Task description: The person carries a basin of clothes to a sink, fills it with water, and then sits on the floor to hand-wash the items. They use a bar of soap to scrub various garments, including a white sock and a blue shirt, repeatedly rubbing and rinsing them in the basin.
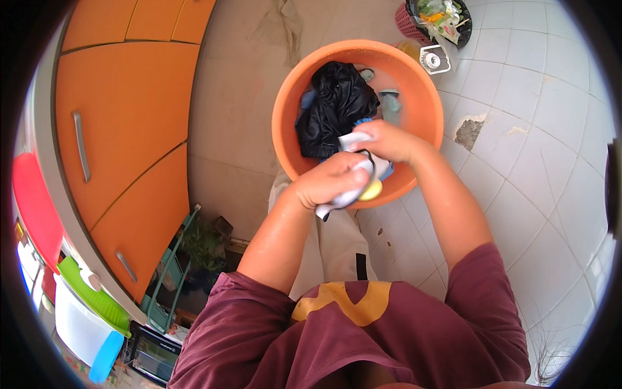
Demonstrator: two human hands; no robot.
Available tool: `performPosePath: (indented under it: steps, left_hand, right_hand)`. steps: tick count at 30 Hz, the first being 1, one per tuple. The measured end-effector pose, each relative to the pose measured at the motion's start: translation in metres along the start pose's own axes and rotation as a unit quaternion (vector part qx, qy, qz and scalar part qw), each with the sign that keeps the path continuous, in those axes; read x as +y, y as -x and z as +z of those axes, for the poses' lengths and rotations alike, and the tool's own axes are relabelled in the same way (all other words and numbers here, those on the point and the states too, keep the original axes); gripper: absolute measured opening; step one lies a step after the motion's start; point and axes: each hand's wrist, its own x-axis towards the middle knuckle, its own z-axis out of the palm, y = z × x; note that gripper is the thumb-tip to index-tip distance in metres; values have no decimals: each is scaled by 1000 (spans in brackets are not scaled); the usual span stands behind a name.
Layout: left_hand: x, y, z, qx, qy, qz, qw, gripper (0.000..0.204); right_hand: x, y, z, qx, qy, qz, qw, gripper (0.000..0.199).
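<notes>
Cloth (pixel 343 198), white with dark edging, spans the frame's centre above the tub's (pixel 422 97) lower rim, probably so drips land inside; left hand (pixel 329 179) fingers clamp its lower end, right hand (pixel 385 141) fingers its upper, likely against slipping.

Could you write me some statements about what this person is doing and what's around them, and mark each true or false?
1. The left hand and right hand both hold a white cloth. True.
2. The tub is blue. False: the tub is orange.
3. A black garment lies in the tub. True.
4. The person wears a green shirt. False: the shirt is maroon.
5. Orange cabinets stand at the person's left. True.
6. The hands wear gloves. False: both are bare.
</notes>
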Motion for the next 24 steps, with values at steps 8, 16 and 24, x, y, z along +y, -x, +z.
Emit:
performPosePath:
  steps: [8,16,24]
  left_hand:
    - [-30,-1,-37,66,291,-19,954,74]
    - [-130,-68,-51,138,183,158,960,43]
    - [-69,-49,-25,183,496,118,840,44]
  right_hand:
    - [4,69,44,422,-486,8,765,30]
    - [-20,18,98,445,278,-146,839,17]
    - [2,3,120,473,-6,-180,862,44]
